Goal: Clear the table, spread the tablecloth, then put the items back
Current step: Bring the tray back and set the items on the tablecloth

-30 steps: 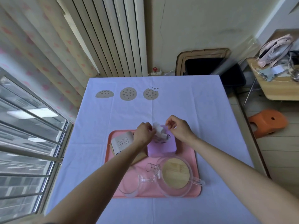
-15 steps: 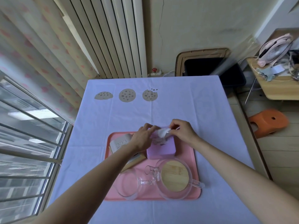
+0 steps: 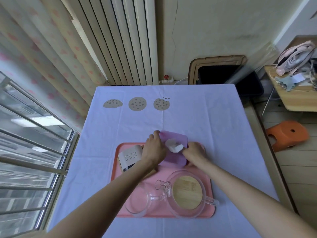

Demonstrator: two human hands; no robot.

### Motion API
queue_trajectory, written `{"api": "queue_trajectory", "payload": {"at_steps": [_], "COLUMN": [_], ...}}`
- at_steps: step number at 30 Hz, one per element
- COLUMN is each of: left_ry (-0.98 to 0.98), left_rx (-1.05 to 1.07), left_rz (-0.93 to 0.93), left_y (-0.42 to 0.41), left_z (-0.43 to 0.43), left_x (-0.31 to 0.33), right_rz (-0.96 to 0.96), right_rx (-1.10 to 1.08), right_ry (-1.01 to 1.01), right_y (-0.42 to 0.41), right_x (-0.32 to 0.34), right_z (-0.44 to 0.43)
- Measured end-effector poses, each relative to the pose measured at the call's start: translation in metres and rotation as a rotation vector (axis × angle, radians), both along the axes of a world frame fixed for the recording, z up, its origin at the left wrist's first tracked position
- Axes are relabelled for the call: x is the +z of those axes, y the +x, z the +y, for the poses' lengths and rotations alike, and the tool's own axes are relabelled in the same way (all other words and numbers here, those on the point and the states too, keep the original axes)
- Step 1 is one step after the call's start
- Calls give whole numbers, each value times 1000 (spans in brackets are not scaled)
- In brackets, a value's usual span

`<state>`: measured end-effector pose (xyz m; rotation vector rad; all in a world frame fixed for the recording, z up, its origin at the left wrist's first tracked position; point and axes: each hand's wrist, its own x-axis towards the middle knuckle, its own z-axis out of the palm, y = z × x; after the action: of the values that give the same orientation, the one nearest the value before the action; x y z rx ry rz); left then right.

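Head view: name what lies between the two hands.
A white tissue, sticking up from the purple tissue box that the left hand and right hand hold by its sides; the head view shows it.

I hold the purple tissue box (image 3: pixel 174 160) between both hands, my left hand (image 3: pixel 154 150) gripping its left side and my right hand (image 3: pixel 194 152) its right side, with a white tissue (image 3: pixel 174 146) bunched on top between them. The box sits tilted over the far edge of the pink tray (image 3: pixel 164 172), and a white carton (image 3: pixel 130 158) lies just left of my left hand. Nearer to me than my grip, a glass teapot (image 3: pixel 187 193) with a wooden lid and a glass cup (image 3: pixel 139 201) stand on the tray, and beyond my grip the lilac tablecloth (image 3: pixel 205 121) shows three cookie prints (image 3: pixel 137 103).
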<state>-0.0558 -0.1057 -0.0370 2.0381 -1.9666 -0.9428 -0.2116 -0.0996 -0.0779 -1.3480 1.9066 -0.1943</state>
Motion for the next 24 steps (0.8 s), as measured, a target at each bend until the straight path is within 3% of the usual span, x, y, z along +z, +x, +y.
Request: {"api": "queue_trajectory", "payload": {"at_steps": [4,12,19,24], "left_ry": [-117,-129,50,100], "left_rx": [126,19,-15,-36], "left_rz": [247,5,8,67], "left_y": [10,61,105,116], "left_z": [-23,-40,-20,-7], "left_x": [11,-10,-19,-22], "right_rz": [35,89,25,53], "right_rx": [-115,-226,-277,-237], "right_ry": [-63,-58,29,-36], "right_y": [-12,-57,-74,-80], "right_x": [21,24,1,-5], "right_z": [-40,-127,-135,-130]}}
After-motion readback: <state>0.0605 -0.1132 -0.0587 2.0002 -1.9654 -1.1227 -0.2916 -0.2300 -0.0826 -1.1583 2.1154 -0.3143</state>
